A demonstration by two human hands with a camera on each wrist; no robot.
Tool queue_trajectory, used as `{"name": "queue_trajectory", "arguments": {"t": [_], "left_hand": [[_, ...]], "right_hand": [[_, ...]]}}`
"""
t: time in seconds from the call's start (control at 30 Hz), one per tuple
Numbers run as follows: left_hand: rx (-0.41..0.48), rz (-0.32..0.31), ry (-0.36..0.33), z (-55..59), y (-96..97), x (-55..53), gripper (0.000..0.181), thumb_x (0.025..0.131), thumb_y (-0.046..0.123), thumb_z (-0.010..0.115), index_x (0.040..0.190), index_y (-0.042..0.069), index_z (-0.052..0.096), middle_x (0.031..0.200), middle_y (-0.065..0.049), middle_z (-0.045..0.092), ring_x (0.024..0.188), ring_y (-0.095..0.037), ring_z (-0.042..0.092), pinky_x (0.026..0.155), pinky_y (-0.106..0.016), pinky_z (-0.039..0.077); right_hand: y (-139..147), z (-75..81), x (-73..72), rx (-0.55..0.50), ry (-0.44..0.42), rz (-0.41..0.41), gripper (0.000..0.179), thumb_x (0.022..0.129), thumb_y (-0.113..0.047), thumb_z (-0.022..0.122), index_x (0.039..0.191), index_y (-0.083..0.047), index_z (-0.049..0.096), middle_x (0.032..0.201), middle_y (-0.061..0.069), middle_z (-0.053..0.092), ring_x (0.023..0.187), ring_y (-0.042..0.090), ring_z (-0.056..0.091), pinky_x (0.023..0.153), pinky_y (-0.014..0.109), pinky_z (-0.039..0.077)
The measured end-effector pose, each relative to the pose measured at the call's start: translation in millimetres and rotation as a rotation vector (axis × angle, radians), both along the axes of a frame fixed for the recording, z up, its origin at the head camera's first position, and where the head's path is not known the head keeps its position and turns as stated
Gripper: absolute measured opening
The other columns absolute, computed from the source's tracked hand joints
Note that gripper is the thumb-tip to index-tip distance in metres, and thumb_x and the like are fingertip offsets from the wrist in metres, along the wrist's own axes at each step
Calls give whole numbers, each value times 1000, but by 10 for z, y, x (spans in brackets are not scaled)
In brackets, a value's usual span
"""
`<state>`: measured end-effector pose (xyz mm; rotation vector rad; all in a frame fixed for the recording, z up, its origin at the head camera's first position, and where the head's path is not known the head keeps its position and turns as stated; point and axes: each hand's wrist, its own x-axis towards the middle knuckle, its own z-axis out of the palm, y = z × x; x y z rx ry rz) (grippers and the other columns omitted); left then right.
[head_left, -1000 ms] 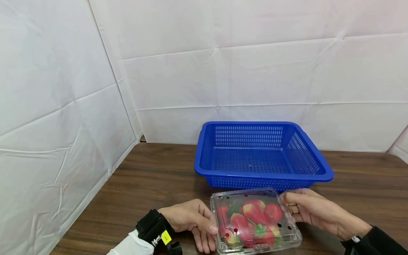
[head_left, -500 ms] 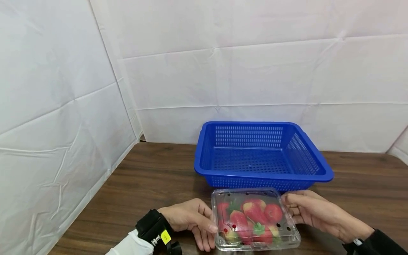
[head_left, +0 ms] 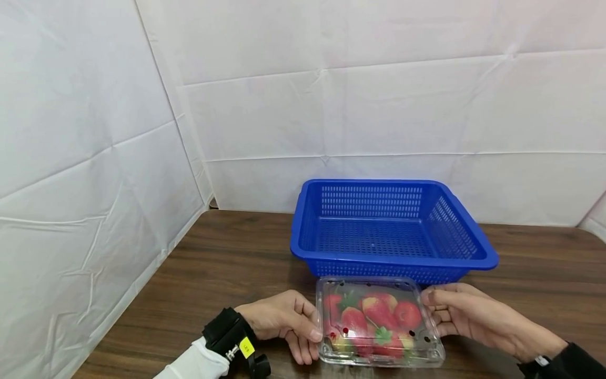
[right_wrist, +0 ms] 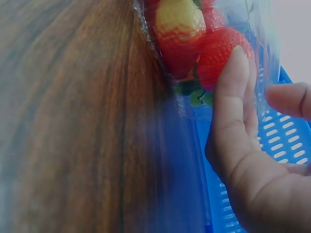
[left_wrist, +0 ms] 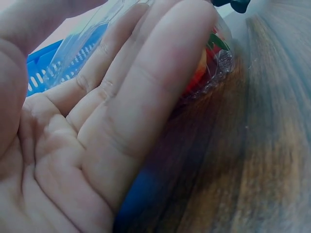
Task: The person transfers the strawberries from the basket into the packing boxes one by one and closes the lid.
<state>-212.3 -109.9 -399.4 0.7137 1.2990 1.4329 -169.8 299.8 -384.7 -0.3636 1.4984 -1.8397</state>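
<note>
A clear plastic clamshell (head_left: 369, 355) full of red strawberries (head_left: 379, 313) is held between both hands, close over the table, right in front of the blue basket. My left hand (head_left: 286, 321) holds its left side, with the thumb at the lid's edge and the fingers along the wall. On the opposite side, my right hand (head_left: 478, 313) has its thumb by the upper right corner and its fingers against the wall. In the right wrist view those fingers (right_wrist: 233, 77) lie flat beside a strawberry (right_wrist: 226, 53). The left wrist view shows the left fingers (left_wrist: 155, 73) covering most of the clamshell.
Behind the clamshell stands a blue plastic basket (head_left: 393, 261) with slotted walls and nothing inside. Brown wood-grain tabletop (head_left: 227, 263) extends on both sides. White cloth (head_left: 388, 105) hangs along the back and the left edge of the table.
The clamshell has turned slightly to sit squarer to the basket, and its front edge has moved a little away from me. Both hands stay at its sides.
</note>
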Motion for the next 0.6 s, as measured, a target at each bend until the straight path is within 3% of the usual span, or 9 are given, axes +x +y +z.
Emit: {"name": "queue_trajectory", "arguments": {"t": [0.3,0.6], "left_hand": [[14,31,-5,-16,-9,4,7,99,7,66,94,8,72,85,-3,77,74,-8,75,67,-21,62],[4,39,-28,-30,-5,-38,9,100,5,64,97,8,72,86,-2,77,74,-8,75,68,-22,62]], "right_hand": [[32,2,39,-60,-51,125,32,118,-11,27,123,-5,59,116,8,66,105,20,67,96,39,58],[76,-51,154,-31,-115,148,30,116,-10,29,123,-7,58,112,7,66,103,20,68,96,38,58]]}}
